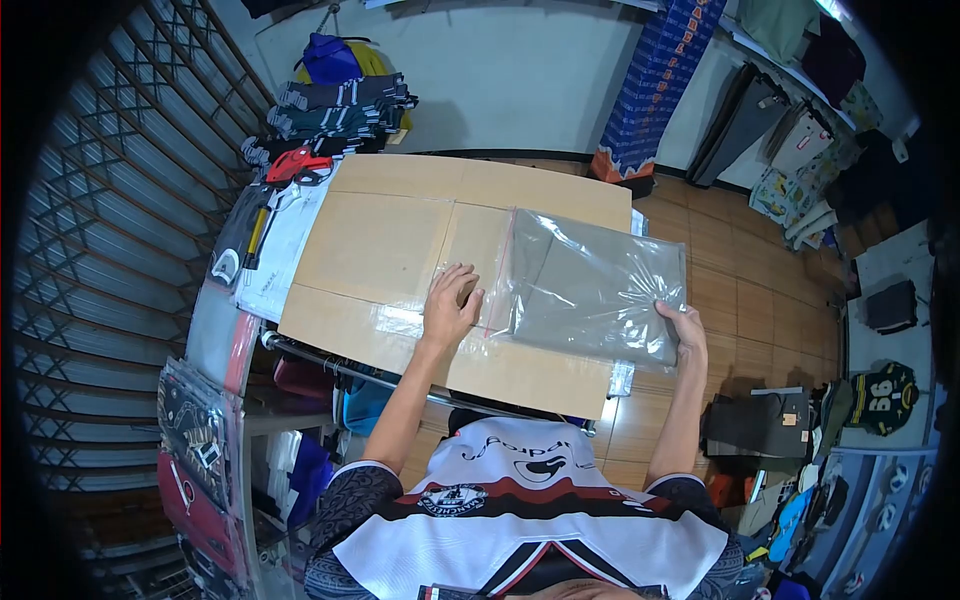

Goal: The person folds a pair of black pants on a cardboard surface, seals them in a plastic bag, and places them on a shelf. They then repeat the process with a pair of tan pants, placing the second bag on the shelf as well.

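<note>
A clear plastic bag (600, 285) with a flat, folded grey-green cloth inside lies on the cardboard-topped table (385, 240). It reaches over the table's right side, and light glints off its creases. My right hand (685, 328) grips the bag's right edge, thumb on top and the other fingers hidden beneath. Just left of the bag's reddish-edged strip, my left hand (453, 303) rests on the cardboard with its fingers slightly bent and the thumb apart. Nothing shows in it.
A red-handled tool (298, 165) and a yellow-black tool (258, 235) lie at the table's left end. Folded clothes (340, 120) are stacked behind them. Packed garments (195, 450) hang at lower left. A dark box (757, 425) stands on the floor at right.
</note>
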Tool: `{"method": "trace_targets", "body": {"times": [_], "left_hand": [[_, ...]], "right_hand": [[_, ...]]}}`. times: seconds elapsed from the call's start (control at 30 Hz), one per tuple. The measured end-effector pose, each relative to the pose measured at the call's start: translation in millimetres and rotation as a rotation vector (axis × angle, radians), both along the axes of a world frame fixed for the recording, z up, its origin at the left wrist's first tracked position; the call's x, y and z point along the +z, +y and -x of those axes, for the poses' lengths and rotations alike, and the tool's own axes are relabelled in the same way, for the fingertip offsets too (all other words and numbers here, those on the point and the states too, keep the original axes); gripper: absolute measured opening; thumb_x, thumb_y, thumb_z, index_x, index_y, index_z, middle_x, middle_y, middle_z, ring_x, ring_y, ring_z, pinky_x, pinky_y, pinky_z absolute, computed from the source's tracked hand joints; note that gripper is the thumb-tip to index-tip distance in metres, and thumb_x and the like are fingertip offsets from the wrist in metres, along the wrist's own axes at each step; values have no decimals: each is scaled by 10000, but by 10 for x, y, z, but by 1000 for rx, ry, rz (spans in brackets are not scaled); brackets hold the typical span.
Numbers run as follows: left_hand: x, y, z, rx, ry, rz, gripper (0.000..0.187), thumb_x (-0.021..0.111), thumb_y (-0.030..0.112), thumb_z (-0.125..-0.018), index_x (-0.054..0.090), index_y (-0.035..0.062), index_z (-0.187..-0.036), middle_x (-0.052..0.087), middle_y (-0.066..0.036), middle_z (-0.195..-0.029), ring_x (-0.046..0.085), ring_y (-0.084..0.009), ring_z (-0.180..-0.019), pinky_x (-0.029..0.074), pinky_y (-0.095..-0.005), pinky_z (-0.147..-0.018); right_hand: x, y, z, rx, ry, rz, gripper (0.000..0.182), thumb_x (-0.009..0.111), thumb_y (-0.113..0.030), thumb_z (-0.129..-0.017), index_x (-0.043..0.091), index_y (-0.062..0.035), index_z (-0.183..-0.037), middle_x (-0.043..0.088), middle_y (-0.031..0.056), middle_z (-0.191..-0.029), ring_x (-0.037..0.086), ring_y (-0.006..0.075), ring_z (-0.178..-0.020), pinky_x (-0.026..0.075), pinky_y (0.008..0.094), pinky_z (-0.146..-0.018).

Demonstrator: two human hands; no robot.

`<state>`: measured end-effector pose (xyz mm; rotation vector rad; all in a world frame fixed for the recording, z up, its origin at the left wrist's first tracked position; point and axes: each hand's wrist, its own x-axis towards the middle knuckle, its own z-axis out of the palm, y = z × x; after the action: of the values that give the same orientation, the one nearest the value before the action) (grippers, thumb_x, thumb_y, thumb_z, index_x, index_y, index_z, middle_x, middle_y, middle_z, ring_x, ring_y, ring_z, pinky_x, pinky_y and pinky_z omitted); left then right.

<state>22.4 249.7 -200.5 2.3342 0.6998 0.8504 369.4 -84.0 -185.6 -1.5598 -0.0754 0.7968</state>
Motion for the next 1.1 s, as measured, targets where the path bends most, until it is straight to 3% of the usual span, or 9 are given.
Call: {"method": "trace_targets", "body": {"times": [0.2,0.33,0.57,0.67,0.8,0.83,0.93,1.03,1.1], "left_hand": [[31,-23,1,19,-1,11,261,734,177,-900,738,30,-1116,696,-147,-1316,568,-363,-1346,371,-503,-1191],[68,-41,1,24,-4,25,261,733,180,-900,740,36,-1118,695,-147,-1315,566,-363,-1349,366,-505,-1195],[66,-210,-93,13,-4,60,303,741,172,-896,734,35,-1166,676,-179,-1336,564,-391,-1343,392,-497,-1167],[33,-387,-203,-59,-142,272,332,754,143,-886,726,26,-1195,661,-201,-1349,584,-398,-1320,440,-471,-1134],[103,-693,-310,-166,-173,629,526,763,172,-929,596,11,-1402,635,-193,-1410,608,-329,-1318,478,-436,-1111],[33,-729,-359,-249,-282,818,660,781,231,-946,494,-8,-1491,607,-193,-1442,598,-294,-1333,484,-437,-1108],[26,-742,-369,-425,-487,1258,717,792,253,-952,451,-25,-1518,581,-194,-1462,597,-267,-1328,485,-429,-1110],[6,-690,-266,-359,-616,1541,600,772,233,-975,521,-26,-1454,656,-153,-1356,658,-223,-1218,541,-369,-1034],[-301,-597,-122,-262,-520,1519,465,746,188,-993,580,-17,-1376,695,-110,-1270,683,-186,-1124,572,-333,-956]], "right_hand": [[410,-496,-440,-12,-212,34,248,854,-109,-845,734,33,-1010,765,105,-893,703,156,-726,551,307,-660],[1516,-710,-359,-12,-494,223,175,836,-104,-860,757,11,-966,761,81,-847,684,128,-679,536,283,-639],[2704,-901,-57,70,-799,304,218,846,-146,-855,753,35,-933,732,34,-809,638,84,-685,501,252,-651],[3067,-869,173,123,-899,318,232,852,-154,-843,751,36,-930,717,16,-802,613,72,-709,483,244,-680],[3323,-709,435,101,-883,182,252,868,-136,-809,747,46,-936,732,38,-820,645,88,-731,512,246,-713],[3342,-657,452,112,-871,133,264,872,-136,-802,745,48,-942,735,44,-830,650,89,-740,516,247,-720],[3394,-442,399,264,-815,113,335,895,-168,-772,735,58,-960,732,56,-881,664,112,-793,521,264,-765],[3084,31,203,367,-837,164,407,899,-199,-739,706,45,-1001,700,32,-903,641,131,-839,523,312,-787],[2939,388,103,636,-802,210,390,897,-233,-751,741,38,-983,701,19,-860,631,117,-804,513,299,-758]]}}
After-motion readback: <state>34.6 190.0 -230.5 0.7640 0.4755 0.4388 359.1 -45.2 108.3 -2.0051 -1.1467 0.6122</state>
